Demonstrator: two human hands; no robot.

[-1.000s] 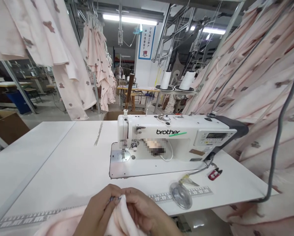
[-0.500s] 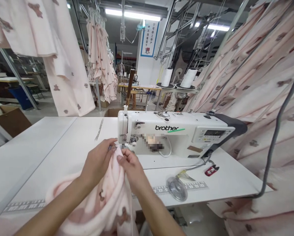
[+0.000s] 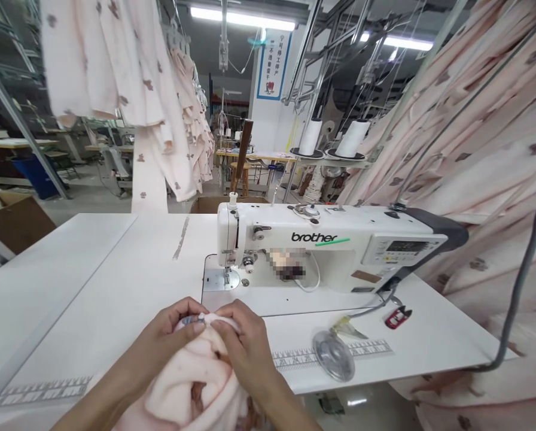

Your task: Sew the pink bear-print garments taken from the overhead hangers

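Note:
A fluffy pale pink fabric piece [image 3: 218, 389] with brown bear prints hangs bunched over the front of the table. My left hand [image 3: 176, 326] pinches its upper edge, with a small bluish-grey bit showing by the fingers that I cannot make out. Close beside it, my right hand [image 3: 245, 338] grips the same edge between thumb and fingers. Both hands are in front of the white Brother sewing machine [image 3: 295, 233], apart from its needle and metal needle plate [image 3: 216, 279].
A ruler strip [image 3: 295, 358] runs along the table front. On the right lie a clear round dish [image 3: 334, 355] and a red thread snipper [image 3: 398, 317]. Printed pink garments [image 3: 110, 66] hang at the left, and more pink fabric [image 3: 487, 197] hangs at the right. White thread cones [image 3: 310, 137] stand behind.
Both hands have drawn the fabric edge back from beneath the needle toward me, uncovering the needle plate. The hanging garments at the left have shifted.

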